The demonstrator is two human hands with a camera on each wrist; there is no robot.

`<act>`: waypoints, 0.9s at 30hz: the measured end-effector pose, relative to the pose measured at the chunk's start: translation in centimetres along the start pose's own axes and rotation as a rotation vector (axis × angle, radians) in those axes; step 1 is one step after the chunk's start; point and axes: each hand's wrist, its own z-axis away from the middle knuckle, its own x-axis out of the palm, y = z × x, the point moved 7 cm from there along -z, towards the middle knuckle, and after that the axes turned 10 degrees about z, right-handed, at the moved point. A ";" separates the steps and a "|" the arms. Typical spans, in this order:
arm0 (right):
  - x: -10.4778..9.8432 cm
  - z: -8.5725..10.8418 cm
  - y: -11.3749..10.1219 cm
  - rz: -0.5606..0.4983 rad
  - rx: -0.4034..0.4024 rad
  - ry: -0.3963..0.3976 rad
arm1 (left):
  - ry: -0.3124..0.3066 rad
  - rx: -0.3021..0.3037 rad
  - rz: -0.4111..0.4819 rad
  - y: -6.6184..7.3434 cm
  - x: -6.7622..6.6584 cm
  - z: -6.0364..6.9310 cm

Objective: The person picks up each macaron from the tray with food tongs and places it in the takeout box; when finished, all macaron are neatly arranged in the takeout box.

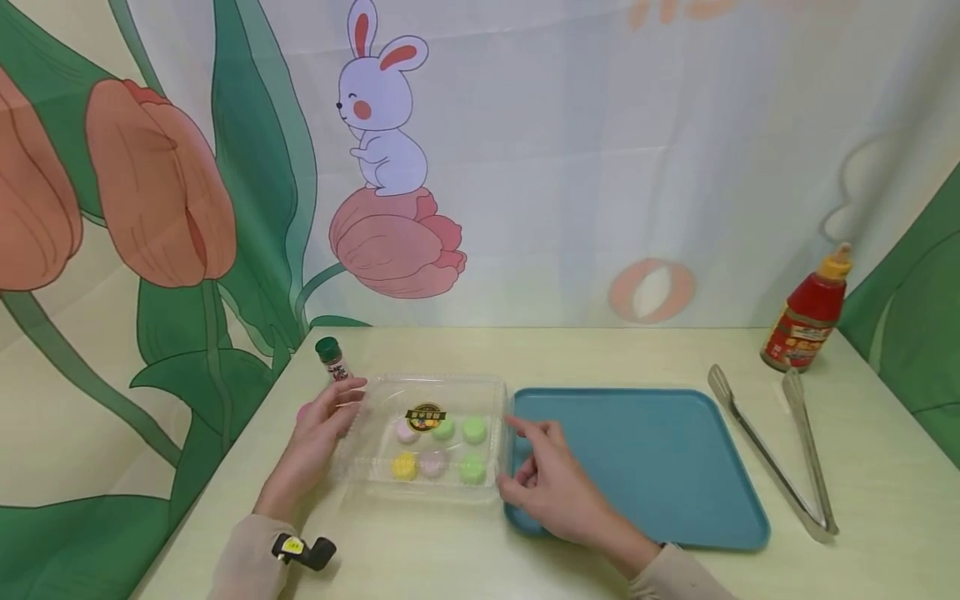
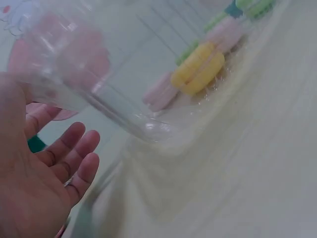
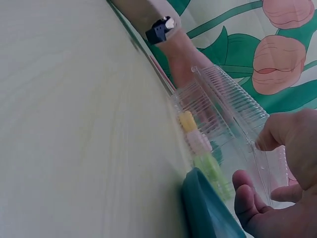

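A clear plastic box (image 1: pixel 450 396) with a black-and-gold sticker lies on the table. Through its lid show several pastel macarons: a yellow one (image 1: pixel 404 467), green ones (image 1: pixel 474 430) and pinkish ones (image 1: pixel 433 463). My left hand (image 1: pixel 322 429) grips the box's left side, its thumb and index finger at the rim while the other fingers hang loosely curled below in the left wrist view. On the opposite side my right hand (image 1: pixel 551 479) holds the rim between thumb and fingers, over the left edge of a blue tray (image 1: pixel 622 458). Whether the lid is fastened I cannot tell.
Right of the tray lie metal tongs (image 1: pixel 776 454), spread apart. A red sauce bottle (image 1: pixel 806 317) with a yellow cap stands at the back right. Behind my left hand is a small green-capped shaker (image 1: pixel 330 354). A printed curtain (image 1: pixel 525 167) hangs along the table's back edge.
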 end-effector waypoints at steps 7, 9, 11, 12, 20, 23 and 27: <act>-0.4 -0.1 -0.4 -0.020 -0.012 0.072 | -0.052 0.052 0.140 0.7 -0.3 4.1; -0.6 -0.1 -0.4 -0.033 -0.010 0.085 | -0.077 0.082 0.167 0.6 0.0 5.1; -0.7 -0.1 -0.3 -0.043 0.001 0.090 | -0.084 0.124 0.155 0.4 0.2 5.9; -0.7 -0.1 -0.3 -0.049 0.007 0.090 | -0.081 0.144 0.142 0.3 0.2 6.2; 0.5 0.4 0.2 -0.103 0.001 0.046 | -0.086 0.209 0.213 -0.2 0.5 7.2; 1.0 0.6 0.2 -0.130 -0.007 0.033 | -0.065 0.185 0.202 -0.5 0.5 7.5; 1.2 0.6 0.1 -0.159 -0.009 0.037 | -0.044 0.141 0.168 -0.7 0.4 7.6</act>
